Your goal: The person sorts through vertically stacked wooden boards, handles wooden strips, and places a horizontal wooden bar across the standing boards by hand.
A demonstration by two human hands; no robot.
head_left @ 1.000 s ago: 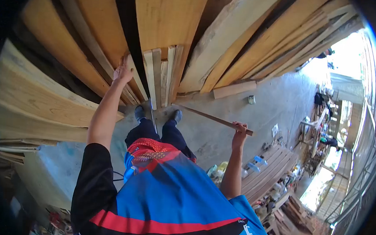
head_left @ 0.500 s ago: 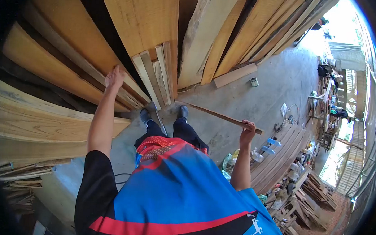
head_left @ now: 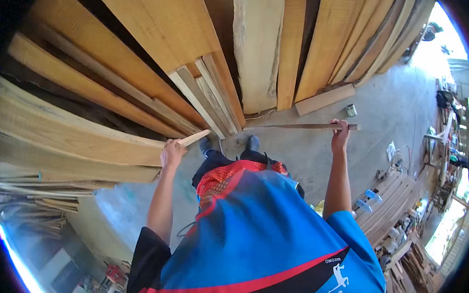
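My right hand (head_left: 340, 134) is closed round one end of a long, narrow wooden strip (head_left: 293, 126). The strip reaches across to the foot of the leaning boards. On the other side, my left hand (head_left: 172, 153) grips a pale wooden stick (head_left: 195, 138), whose tip points toward my feet. That hand is beside the lower end of a wide, curved plank (head_left: 78, 124). Between my hands, several short pale battens (head_left: 202, 98) lean against a broad orange-brown board (head_left: 161, 28).
More tall slabs (head_left: 257, 48) lean along the far side. A short board (head_left: 324, 99) and a small can (head_left: 350, 109) are on the concrete floor (head_left: 382, 116). Stacked planks (head_left: 386, 205) with blue objects (head_left: 368, 200) are at right; scrap wood (head_left: 54, 204) is piled at left.
My left hand has come down from the leaning boards toward me and now holds a pale stick. My right hand has raised its strip outward, and the view has shifted.
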